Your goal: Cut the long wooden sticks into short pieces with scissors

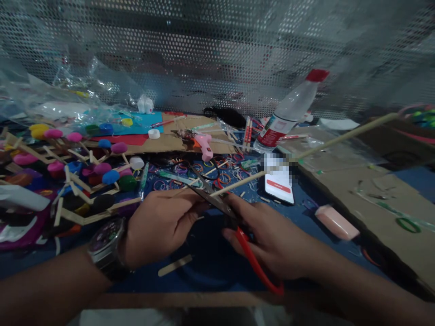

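My right hand (268,231) is wrapped round red-handled scissors (253,258), with the blades slanting up to the left toward my left fingertips. A long thin wooden stick (244,181) slopes from the blades up to the far right, over the phone. My left hand (159,226), wearing a watch (109,244), is closed with its fingertips at the stick's near end. The blades partly cover those fingertips, so the grip itself is hard to see. A flat craft stick piece (175,266) lies on the blue table surface below my hands.
Stick structures with coloured caps (110,176) crowd the left. Behind lie a pink glue gun (205,147), cardboard (166,145) and loose rubber bands. A water bottle (282,117) and lit phone (279,183) stand and lie right of centre. A pale pink block (336,222) sits by the right-hand cardboard.
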Available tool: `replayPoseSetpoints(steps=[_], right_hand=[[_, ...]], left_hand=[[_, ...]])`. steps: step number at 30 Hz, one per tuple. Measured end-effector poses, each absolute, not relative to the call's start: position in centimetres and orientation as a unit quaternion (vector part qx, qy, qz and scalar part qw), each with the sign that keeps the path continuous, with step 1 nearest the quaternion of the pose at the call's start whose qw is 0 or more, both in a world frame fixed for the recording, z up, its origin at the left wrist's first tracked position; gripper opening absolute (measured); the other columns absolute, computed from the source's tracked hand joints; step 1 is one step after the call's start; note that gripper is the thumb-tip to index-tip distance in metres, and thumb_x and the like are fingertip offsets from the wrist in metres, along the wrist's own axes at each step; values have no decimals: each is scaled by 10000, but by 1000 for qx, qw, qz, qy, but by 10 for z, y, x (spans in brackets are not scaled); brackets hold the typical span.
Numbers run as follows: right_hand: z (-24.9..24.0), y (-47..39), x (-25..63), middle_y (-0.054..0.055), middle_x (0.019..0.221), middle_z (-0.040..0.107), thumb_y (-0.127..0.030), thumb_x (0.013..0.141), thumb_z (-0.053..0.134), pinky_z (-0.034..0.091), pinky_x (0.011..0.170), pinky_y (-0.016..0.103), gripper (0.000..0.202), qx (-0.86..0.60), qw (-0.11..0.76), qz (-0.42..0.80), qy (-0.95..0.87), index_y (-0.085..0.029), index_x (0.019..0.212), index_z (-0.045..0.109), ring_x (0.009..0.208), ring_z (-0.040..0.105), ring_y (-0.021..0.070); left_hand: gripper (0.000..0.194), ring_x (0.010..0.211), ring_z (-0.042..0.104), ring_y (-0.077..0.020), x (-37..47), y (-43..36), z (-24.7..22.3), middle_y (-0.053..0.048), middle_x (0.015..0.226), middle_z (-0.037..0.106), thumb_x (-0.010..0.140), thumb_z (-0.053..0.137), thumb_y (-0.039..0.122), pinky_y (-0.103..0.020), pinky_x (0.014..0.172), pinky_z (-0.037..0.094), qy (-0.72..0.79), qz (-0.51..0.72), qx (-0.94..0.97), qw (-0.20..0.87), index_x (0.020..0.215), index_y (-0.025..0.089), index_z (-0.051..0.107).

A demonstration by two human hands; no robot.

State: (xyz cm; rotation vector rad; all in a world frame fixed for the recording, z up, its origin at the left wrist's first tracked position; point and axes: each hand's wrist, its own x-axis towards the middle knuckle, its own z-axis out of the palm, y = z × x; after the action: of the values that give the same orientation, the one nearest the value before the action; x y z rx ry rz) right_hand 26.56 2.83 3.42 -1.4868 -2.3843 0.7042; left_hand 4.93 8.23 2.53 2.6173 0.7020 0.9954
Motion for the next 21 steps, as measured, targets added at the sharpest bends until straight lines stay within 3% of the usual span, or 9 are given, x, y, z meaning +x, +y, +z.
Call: replayPoseSetpoints(steps=[8, 15, 21], right_hand=[[33, 31, 268, 31, 743, 631, -326, 877, 538, 380, 534, 298, 195, -484, 156, 244, -826, -182, 1007, 517, 595, 541, 186], [32, 30, 269, 79, 815, 678, -350, 883, 522, 453, 605, 334, 191, -484, 154, 234, -829, -186, 983, 522, 711, 629, 236], [30, 30, 268, 91, 840, 674, -335, 913, 502, 447, 598, 327, 173, -486, 127, 202, -841, -182, 991, 528, 686, 616, 227]], left_hand=[[247, 845, 736, -138, 48, 84, 21, -26, 873, 778, 895, 487, 29, -189, 805, 568, 194, 370, 899, 133, 825, 165, 681], [255, 637, 683, -131, 50, 82, 27, 23, 647, 670, 903, 439, 71, -212, 720, 560, 237, 330, 896, 181, 799, 203, 630], [234, 565, 616, -110, 49, 81, 28, 34, 645, 646, 898, 458, 77, -185, 616, 502, 251, 310, 894, 206, 796, 215, 617]])
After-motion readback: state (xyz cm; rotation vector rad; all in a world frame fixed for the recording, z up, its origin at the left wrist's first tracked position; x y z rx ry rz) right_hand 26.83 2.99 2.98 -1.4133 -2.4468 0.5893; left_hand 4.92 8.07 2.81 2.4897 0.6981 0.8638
